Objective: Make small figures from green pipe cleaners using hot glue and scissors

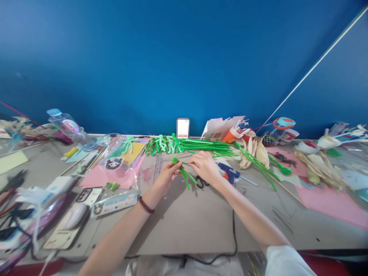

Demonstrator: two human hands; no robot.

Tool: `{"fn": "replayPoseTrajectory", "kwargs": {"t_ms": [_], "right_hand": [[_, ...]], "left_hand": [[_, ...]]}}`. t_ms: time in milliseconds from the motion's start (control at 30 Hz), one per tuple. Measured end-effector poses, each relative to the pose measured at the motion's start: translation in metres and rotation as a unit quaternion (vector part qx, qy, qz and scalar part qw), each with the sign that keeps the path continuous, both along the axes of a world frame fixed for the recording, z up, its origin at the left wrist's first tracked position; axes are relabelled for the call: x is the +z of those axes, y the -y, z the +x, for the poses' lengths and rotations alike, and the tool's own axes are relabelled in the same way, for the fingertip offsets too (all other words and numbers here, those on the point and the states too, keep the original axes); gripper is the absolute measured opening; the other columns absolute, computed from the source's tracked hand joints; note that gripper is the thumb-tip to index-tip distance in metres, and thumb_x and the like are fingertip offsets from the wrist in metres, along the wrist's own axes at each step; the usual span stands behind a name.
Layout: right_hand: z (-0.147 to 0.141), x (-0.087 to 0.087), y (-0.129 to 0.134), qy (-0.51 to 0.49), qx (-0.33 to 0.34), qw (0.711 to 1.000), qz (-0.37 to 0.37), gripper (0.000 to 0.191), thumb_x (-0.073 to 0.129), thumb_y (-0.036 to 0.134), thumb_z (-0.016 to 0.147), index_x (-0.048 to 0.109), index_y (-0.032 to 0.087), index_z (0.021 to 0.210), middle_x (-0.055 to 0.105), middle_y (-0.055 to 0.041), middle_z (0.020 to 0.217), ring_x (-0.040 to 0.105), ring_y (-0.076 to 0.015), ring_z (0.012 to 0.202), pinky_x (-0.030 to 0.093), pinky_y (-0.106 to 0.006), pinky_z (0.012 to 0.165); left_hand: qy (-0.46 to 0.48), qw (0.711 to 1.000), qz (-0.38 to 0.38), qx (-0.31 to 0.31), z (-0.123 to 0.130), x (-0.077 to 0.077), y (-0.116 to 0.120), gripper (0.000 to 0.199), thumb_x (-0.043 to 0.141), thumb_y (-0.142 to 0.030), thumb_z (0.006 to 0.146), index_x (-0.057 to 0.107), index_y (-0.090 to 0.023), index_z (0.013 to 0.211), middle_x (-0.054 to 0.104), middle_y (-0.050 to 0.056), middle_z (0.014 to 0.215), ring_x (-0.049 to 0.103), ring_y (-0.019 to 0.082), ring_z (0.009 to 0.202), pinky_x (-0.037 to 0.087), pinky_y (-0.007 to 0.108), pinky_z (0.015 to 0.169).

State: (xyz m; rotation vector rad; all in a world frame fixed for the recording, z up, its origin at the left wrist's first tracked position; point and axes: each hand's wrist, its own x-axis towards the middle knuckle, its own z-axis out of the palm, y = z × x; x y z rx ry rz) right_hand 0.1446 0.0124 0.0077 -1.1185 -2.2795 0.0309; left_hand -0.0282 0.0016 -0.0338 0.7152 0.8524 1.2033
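Note:
Between both hands is a green pipe-cleaner piece (186, 179) with a coiled knob on top and loose stems hanging down. My left hand (169, 173) pinches it just below the knob. A stem that points sideways is gripped by the closed fingertips of my right hand (206, 166). Black-handled scissors (200, 182) lie partly under my right hand. Beyond the hands lie a bundle of green pipe cleaners (207, 145) and a row of twisted light and dark green pipe-cleaner pieces (163, 144).
A blue glue gun (230, 171) sits right of my right hand, its cord running to the table's front edge. A clear ruler (158, 166) and a plastic bag with coloured paper (117, 161) lie left. A phone (183, 128) leans against the blue wall.

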Motion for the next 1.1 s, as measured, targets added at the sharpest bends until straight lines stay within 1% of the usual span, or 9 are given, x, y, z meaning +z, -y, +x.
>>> {"fn": "replayPoseTrajectory", "kwargs": {"t_ms": [300,467,533,667,733,800,900,967,1100], "right_hand": [[0.004,-0.005,-0.005,0.000,-0.003,1.000,0.018,0.010,0.064,0.022,0.082,0.064,0.020,0.072,0.068,-0.0013,0.076,0.049,-0.0196,0.077,0.031,-0.032,0.071],[0.007,0.003,-0.003,0.007,-0.004,0.999,0.044,0.015,0.059,0.024,0.085,0.066,0.022,0.072,0.068,-0.0015,0.074,0.050,-0.0191,0.077,0.030,-0.032,0.071],[0.005,0.007,0.003,0.032,-0.004,0.997,0.067,0.020,0.054,0.024,0.088,0.066,0.021,0.072,0.066,-0.0027,0.073,0.051,-0.0184,0.075,0.029,-0.033,0.072],[-0.005,0.008,0.017,0.069,0.011,0.993,0.092,0.028,0.044,0.021,0.093,0.065,0.019,0.074,0.063,-0.0047,0.072,0.053,-0.0170,0.071,0.030,-0.032,0.070],[-0.011,0.004,0.021,0.060,0.019,0.994,0.089,0.028,0.044,0.023,0.093,0.064,0.018,0.075,0.062,-0.0045,0.072,0.053,-0.0168,0.071,0.031,-0.031,0.068],[-0.015,-0.002,0.022,0.042,0.026,0.996,0.075,0.024,0.048,0.025,0.092,0.064,0.018,0.076,0.063,-0.0037,0.073,0.054,-0.0165,0.071,0.032,-0.030,0.068],[-0.015,-0.008,0.015,0.018,0.037,0.998,0.040,0.016,0.054,0.023,0.088,0.065,0.019,0.077,0.064,-0.0020,0.074,0.055,-0.0160,0.072,0.034,-0.028,0.068],[-0.011,-0.009,0.008,0.006,0.040,0.999,0.019,0.012,0.057,0.021,0.086,0.066,0.020,0.077,0.065,-0.0015,0.075,0.056,-0.0160,0.074,0.035,-0.027,0.068],[0.003,-0.005,-0.006,-0.004,0.020,1.000,0.019,0.011,0.060,0.020,0.084,0.068,0.021,0.076,0.066,-0.0013,0.077,0.056,-0.0165,0.075,0.034,-0.028,0.068]], "left_hand": [[-0.087,0.995,0.052,-0.026,-0.001,-0.001,0.001,0.020,0.079,-0.031,0.058,0.068,-0.015,0.065,0.064,0.002,0.064,0.054,0.011,0.060,0.040,0.023,0.059],[-0.151,0.984,0.078,-0.048,0.002,0.006,0.006,0.018,0.077,-0.030,0.059,0.068,-0.015,0.061,0.064,0.003,0.061,0.053,0.012,0.058,0.040,0.024,0.057],[-0.162,0.983,0.077,-0.040,0.004,0.006,0.008,0.018,0.078,-0.029,0.058,0.068,-0.015,0.061,0.064,0.003,0.061,0.054,0.013,0.057,0.040,0.025,0.057],[-0.141,0.987,0.074,0.023,0.005,-0.001,0.007,0.017,0.079,-0.027,0.056,0.068,-0.015,0.063,0.064,0.001,0.062,0.053,0.012,0.058,0.040,0.024,0.059],[-0.113,0.991,0.058,0.044,0.003,-0.006,0.005,0.016,0.078,-0.027,0.058,0.067,-0.015,0.062,0.062,0.000,0.060,0.051,0.009,0.056,0.039,0.022,0.057],[-0.065,0.996,0.028,0.049,0.001,-0.009,0.002,0.017,0.078,-0.027,0.058,0.066,-0.015,0.061,0.058,-0.002,0.057,0.049,0.007,0.054,0.038,0.020,0.055],[0.006,0.999,-0.009,0.041,-0.001,-0.008,-0.001,0.020,0.081,-0.025,0.054,0.065,-0.016,0.060,0.057,-0.003,0.057,0.049,0.006,0.053,0.036,0.018,0.053],[0.028,0.999,-0.016,0.027,-0.002,-0.006,-0.002,0.020,0.081,-0.024,0.054,0.065,-0.015,0.061,0.059,-0.002,0.059,0.051,0.007,0.055,0.036,0.018,0.053],[-0.009,1.000,-0.001,-0.025,-0.002,-0.003,-0.001,0.018,0.079,-0.027,0.057,0.066,-0.015,0.061,0.063,0.000,0.060,0.054,0.009,0.056,0.038,0.021,0.056]]}}
